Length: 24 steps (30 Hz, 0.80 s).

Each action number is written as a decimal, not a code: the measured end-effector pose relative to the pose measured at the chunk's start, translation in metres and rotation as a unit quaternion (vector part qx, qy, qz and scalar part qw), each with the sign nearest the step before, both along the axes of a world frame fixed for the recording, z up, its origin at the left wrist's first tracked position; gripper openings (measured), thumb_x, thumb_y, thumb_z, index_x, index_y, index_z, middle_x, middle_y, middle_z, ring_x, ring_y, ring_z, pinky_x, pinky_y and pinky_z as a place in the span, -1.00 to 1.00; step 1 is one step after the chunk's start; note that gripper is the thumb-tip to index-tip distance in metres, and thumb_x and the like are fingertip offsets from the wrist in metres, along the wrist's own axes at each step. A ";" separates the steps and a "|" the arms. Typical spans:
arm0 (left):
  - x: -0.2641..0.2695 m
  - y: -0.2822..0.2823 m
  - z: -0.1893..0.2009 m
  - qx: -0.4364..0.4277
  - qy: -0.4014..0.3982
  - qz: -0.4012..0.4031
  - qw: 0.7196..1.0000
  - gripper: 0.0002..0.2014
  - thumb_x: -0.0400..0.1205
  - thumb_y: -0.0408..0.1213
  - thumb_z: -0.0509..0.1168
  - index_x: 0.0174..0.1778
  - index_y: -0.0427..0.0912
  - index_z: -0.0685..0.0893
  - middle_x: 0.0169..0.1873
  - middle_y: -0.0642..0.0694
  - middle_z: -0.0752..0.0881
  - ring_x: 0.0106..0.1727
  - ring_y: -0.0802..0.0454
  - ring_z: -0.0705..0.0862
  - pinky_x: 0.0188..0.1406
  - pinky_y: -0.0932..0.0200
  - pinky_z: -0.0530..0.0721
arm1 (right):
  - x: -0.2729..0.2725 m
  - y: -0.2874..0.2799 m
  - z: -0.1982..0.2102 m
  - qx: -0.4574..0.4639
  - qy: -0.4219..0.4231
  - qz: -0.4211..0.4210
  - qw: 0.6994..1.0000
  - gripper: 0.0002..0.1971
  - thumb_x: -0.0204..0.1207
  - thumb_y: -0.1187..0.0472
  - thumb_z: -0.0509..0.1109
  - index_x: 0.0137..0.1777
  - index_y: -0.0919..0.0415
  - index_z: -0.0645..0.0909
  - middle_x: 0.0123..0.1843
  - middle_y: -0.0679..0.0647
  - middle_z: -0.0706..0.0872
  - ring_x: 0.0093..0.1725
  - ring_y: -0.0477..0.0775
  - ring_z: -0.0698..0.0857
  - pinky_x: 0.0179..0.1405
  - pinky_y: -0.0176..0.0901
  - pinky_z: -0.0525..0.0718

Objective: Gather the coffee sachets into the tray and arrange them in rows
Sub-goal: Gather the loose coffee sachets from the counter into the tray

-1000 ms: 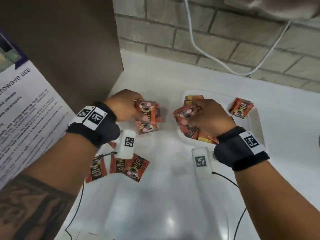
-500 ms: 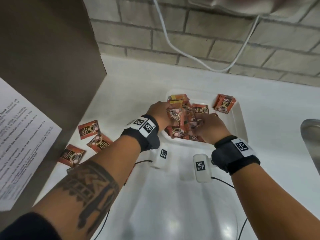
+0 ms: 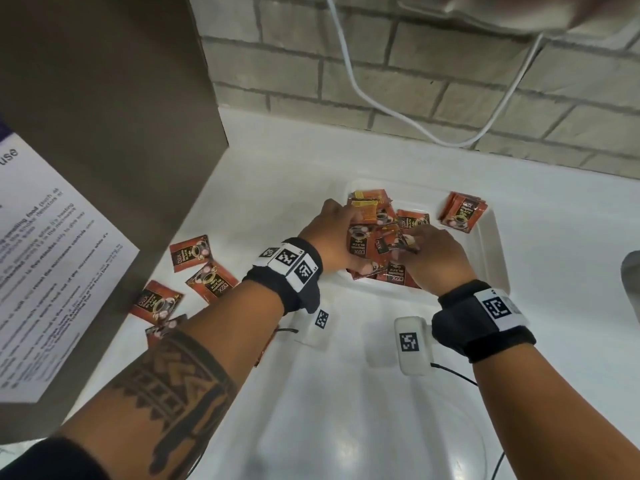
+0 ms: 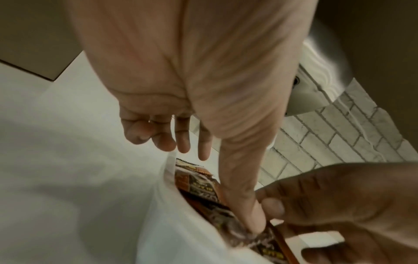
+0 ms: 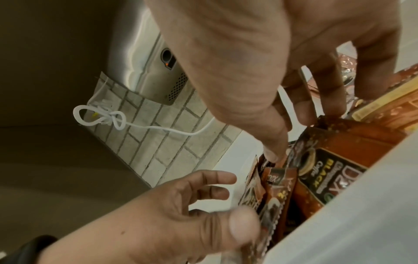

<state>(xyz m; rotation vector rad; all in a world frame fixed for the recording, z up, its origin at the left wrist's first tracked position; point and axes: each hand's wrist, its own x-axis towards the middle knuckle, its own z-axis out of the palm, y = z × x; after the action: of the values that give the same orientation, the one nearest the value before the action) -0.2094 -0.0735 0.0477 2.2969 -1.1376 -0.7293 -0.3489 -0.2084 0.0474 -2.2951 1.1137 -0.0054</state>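
A white tray (image 3: pixel 493 244) on the white counter holds a loose heap of orange-brown coffee sachets (image 3: pixel 382 239), with a small stack (image 3: pixel 462 211) in its far right corner. My left hand (image 3: pixel 337 235) is at the tray's left rim with fingers spread and relaxed; its thumb (image 4: pixel 253 221) presses on sachets. My right hand (image 3: pixel 431 256) is inside the tray, thumb and curled fingers pinching a standing sachet (image 5: pixel 334 157). Several more sachets (image 3: pixel 189 252) lie on the counter to the left, one partly hidden by my left forearm.
A brown cabinet side (image 3: pixel 104 116) with a printed notice (image 3: pixel 59 258) stands at the left. A white cable (image 3: pixel 377 105) hangs on the brick wall behind. A metal sink edge (image 3: pixel 632 271) shows at the far right.
My left hand has carried its bundle of sachets from the counter into the tray and its fingers have spread. The right hand has stayed in the tray, lower among the sachets.
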 end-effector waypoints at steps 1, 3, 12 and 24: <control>-0.001 0.002 -0.001 0.004 -0.006 -0.004 1.000 -0.13 0.35 -0.01 0.68 0.53 -0.04 0.40 0.40 -0.09 0.35 0.32 -0.06 0.57 0.39 0.03 0.59 | 0.001 0.001 0.001 -0.005 -0.009 -0.007 1.000 -0.50 0.53 0.04 0.50 0.46 0.11 0.56 0.36 0.14 0.68 0.23 0.12 0.66 0.16 -0.13 0.55; -0.002 0.008 -0.001 -0.004 -0.009 0.005 1.000 -0.18 0.40 -0.01 0.65 0.52 -0.02 0.41 0.42 -0.08 0.35 0.35 -0.08 0.58 0.39 0.01 0.60 | 0.005 0.004 0.003 -0.027 -0.040 -0.015 0.999 -0.50 0.49 -0.01 0.48 0.42 0.06 0.59 0.37 0.15 0.65 0.33 0.21 0.64 0.33 0.05 0.61; 0.088 0.123 0.005 0.241 -0.125 0.190 0.943 -0.52 0.63 -0.21 0.33 0.47 -0.23 0.47 0.39 -0.29 0.54 0.38 -0.31 0.58 0.39 -0.16 0.60 | 0.051 0.092 0.023 -0.042 -0.161 0.251 0.954 -0.86 0.58 0.20 0.49 0.10 0.10 0.77 0.08 -0.01 0.77 -0.03 -0.06 0.72 -0.06 -0.34 0.55; 0.112 0.175 -0.026 0.251 -0.159 0.158 0.942 -0.64 0.68 -0.42 0.22 0.41 -0.36 0.52 0.39 -0.34 0.57 0.37 -0.33 0.63 0.37 -0.16 0.62 | 0.153 0.209 -0.036 -0.005 0.088 0.320 0.943 -0.41 0.55 0.02 0.49 0.47 0.26 0.40 0.36 0.22 0.52 0.30 0.27 0.61 0.17 0.01 0.64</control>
<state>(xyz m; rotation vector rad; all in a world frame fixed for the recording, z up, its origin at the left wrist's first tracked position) -0.0972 0.1016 0.0222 3.0260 -0.7243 -0.5840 -0.1958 0.0010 0.0110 -2.6013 0.3971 0.4530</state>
